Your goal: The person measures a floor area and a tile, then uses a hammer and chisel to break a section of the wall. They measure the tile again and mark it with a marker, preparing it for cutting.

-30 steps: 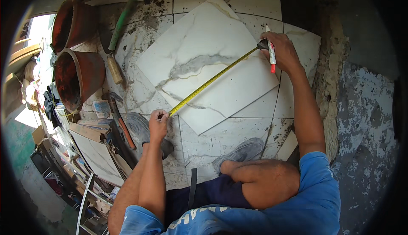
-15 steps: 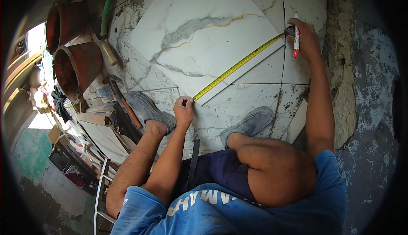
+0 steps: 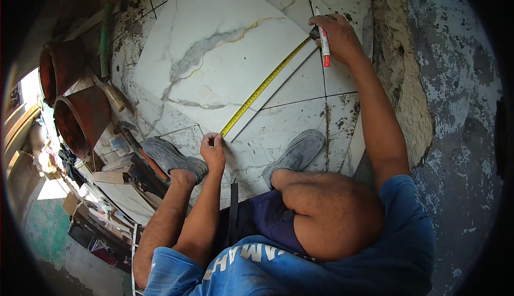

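A yellow tape measure (image 3: 266, 84) stretches straight across a white marble-patterned tile (image 3: 214, 44), running close along the tile's lower right edge. At the tile's near corner, my left hand (image 3: 214, 151) pinches the tape's end between thumb and fingers. My right hand (image 3: 341, 38) grips the dark tape case (image 3: 315, 32) by the tile's right corner. The same hand also holds a white marker (image 3: 323, 42) with a red end, lying across the fingers. The loose tile rests diagonally on tiled flooring.
Two reddish-brown buckets (image 3: 81, 119) lie tipped at the left. Near them are a green-handled tool (image 3: 105, 39) and a hammer (image 3: 144, 149). My grey shoes (image 3: 301, 154) flank the near corner. Rough broken mortar (image 3: 399, 82) borders the floor at the right, beside a peeling grey surface (image 3: 455, 108).
My view has shifted, so the whole scene sits further left. Both hands keep their hold on the tape, which stays stretched along the tile.
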Available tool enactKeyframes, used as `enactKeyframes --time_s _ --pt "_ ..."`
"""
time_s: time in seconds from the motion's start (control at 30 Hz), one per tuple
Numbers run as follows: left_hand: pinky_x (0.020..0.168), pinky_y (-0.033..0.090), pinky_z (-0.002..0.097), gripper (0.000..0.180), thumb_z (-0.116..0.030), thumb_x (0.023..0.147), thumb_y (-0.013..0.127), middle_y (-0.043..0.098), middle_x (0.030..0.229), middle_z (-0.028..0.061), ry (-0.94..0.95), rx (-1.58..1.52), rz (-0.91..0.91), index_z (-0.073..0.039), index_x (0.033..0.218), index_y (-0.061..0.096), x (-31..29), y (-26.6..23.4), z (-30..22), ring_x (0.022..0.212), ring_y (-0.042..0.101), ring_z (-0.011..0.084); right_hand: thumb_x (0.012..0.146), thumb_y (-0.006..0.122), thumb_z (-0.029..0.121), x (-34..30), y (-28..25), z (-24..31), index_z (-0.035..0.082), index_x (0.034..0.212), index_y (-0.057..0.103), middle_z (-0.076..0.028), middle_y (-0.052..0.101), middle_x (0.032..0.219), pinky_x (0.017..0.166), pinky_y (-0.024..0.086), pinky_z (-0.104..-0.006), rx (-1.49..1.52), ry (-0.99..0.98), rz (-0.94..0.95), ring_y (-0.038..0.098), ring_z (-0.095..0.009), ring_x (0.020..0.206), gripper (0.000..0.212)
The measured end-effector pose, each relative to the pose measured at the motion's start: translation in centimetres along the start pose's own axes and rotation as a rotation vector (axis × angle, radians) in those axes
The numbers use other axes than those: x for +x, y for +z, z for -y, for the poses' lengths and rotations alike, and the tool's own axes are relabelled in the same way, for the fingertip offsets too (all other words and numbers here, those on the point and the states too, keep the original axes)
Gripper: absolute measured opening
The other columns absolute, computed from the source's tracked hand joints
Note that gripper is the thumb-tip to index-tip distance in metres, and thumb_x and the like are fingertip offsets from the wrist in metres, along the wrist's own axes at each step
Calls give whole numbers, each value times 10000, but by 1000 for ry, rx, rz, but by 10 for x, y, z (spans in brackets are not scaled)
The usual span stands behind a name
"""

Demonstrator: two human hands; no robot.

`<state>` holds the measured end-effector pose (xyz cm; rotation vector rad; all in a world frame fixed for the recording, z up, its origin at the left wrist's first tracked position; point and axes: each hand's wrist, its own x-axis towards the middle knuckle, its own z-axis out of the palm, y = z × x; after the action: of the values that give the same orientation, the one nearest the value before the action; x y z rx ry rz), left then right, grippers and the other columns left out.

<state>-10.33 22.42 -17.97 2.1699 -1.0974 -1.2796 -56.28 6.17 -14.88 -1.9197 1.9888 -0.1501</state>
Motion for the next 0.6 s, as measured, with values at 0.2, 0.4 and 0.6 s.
enactKeyframes --time_s 0.2,0.4,0.6 --pt "633 430 214 61 -41 939 652 587 775 -15 15 -28 29 -8 899 620 2 -1 3 683 521 48 814 771 181 -15 8 -1 226 1269 595 -89 666 1267 1079 396 -528 7 -52 -136 513 -367 1290 491" --pt "641 432 211 59 -40 941 649 594 782 -13 2 -22 44 -11 900 618 3 -2 2 687 524 47 863 768 293 -54 29 31 131 1333 576 -127 679 1139 961 440 -440 222 -141 -487 571 -318 1152 533" --pt "638 438 216 60 -55 939 654 609 781 -8 -18 48 67 -14 904 628 4 -6 -2 685 535 55 896 711 146 -93 57 69 -12 1091 705 -158 688 944 719 567 -377 744 -81 -397 678 -313 808 252"
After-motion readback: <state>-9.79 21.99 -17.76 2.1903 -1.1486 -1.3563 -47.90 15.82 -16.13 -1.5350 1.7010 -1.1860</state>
